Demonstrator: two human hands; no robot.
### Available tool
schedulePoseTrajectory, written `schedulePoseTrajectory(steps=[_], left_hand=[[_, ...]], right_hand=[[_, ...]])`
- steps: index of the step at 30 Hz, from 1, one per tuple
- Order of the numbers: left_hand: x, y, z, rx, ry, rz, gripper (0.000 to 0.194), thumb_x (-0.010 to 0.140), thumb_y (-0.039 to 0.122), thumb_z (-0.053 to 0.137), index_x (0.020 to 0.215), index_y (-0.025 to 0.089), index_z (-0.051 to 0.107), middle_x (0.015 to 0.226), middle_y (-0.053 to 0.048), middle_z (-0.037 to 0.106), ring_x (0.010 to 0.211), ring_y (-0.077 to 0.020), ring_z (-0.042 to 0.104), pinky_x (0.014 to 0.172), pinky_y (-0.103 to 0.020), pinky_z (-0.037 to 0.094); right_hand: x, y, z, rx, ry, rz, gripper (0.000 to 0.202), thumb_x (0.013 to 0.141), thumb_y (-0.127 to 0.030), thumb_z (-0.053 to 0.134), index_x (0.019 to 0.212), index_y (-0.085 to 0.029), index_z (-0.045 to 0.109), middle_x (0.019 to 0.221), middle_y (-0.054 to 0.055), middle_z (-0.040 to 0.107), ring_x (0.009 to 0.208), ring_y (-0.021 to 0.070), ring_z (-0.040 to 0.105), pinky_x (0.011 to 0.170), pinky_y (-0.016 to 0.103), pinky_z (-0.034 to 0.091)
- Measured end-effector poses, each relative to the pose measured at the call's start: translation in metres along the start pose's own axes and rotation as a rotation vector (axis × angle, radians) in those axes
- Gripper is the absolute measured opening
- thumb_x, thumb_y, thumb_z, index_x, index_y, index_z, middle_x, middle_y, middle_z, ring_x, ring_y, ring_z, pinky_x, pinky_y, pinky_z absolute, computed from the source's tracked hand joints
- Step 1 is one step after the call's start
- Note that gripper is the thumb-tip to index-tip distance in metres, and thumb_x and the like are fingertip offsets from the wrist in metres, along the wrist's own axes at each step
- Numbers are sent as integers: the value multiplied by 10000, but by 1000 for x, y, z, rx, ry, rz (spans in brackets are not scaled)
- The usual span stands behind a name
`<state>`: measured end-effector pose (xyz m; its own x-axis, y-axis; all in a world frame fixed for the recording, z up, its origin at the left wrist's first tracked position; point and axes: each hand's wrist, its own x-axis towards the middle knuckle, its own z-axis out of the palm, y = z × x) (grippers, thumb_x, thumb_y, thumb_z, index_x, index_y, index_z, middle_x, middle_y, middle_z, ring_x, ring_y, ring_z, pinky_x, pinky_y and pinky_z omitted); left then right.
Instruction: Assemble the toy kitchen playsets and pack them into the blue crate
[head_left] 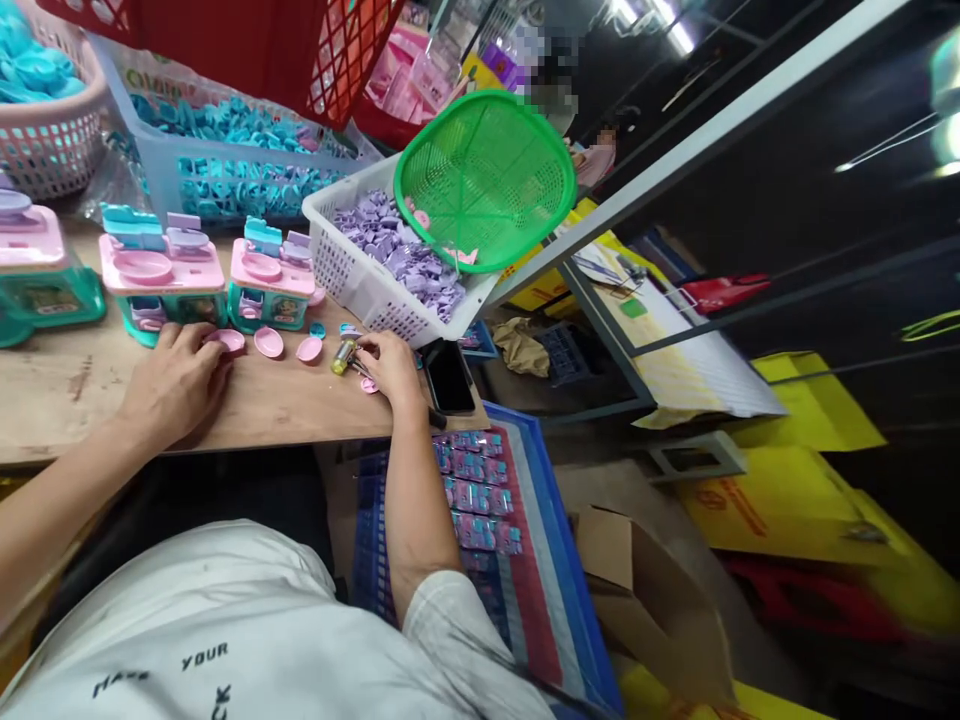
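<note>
My left hand (178, 378) lies on the wooden table, fingers loosely spread in front of a pink and teal toy kitchen (163, 270). Its fingertips touch or nearly touch a pink oval dish (231, 341); no grip on it shows. My right hand (391, 366) is closed, fingertips pinched at a small yellow cylinder (343, 357) with a dark metallic part beside it, its kind unclear. Under those fingers lies a small pink piece (368, 385). Between my hands are two more pink dishes, one being this dish (309, 349), and a second toy kitchen (271, 285).
A white basket (352, 290) of purple pieces stands behind my right hand, a green basket (487, 180) tilted on it. A phone (448, 378) lies at the table's right end. Blue pieces fill a clear crate (240, 165). A blue crate (551, 500) holds packed toys below. A person is partly visible beyond.
</note>
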<state>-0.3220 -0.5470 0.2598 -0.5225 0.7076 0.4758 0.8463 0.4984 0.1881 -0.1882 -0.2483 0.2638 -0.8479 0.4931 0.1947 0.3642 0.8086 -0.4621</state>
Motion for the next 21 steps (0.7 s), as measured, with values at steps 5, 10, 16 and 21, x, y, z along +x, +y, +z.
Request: schedulePoseTrajectory(steps=[5, 10, 16, 21], left_hand=[[-5, -4, 3, -76, 16, -7, 252, 988, 369, 500, 912, 222, 690, 1179, -119, 712, 1014, -294, 591, 891, -474, 562], [-14, 1, -4, -180, 7, -97, 270, 984, 346, 427, 881, 223, 644, 956, -79, 687, 887, -245, 598, 790, -406, 529], [-18, 15, -8, -453, -3, -422, 201, 888, 392, 575, 973, 210, 590, 812, -28, 665, 698, -172, 603, 657, -301, 498], [-21, 25, -7, -717, 64, -504, 370, 906, 397, 552, 1151, 147, 672, 957, -82, 740, 806, -170, 680, 745, -264, 557]], right_hand=[[8, 2, -3, -58, -36, 46, 127, 905, -221, 698, 781, -210, 723, 875, 55, 731, 829, 204, 651, 846, 334, 510], [-9, -9, -7, 129, 183, -5, 187, 984, -312, 595, 839, -208, 649, 924, 82, 730, 882, 218, 667, 867, 353, 526], [-49, -92, 24, 619, 113, -136, 215, 1015, -403, 539, 943, -217, 618, 900, 39, 717, 777, 156, 680, 737, 279, 570], [-69, -136, 59, 670, 67, -231, 210, 992, -392, 595, 913, -207, 654, 956, 51, 691, 847, 145, 676, 751, 246, 586]])
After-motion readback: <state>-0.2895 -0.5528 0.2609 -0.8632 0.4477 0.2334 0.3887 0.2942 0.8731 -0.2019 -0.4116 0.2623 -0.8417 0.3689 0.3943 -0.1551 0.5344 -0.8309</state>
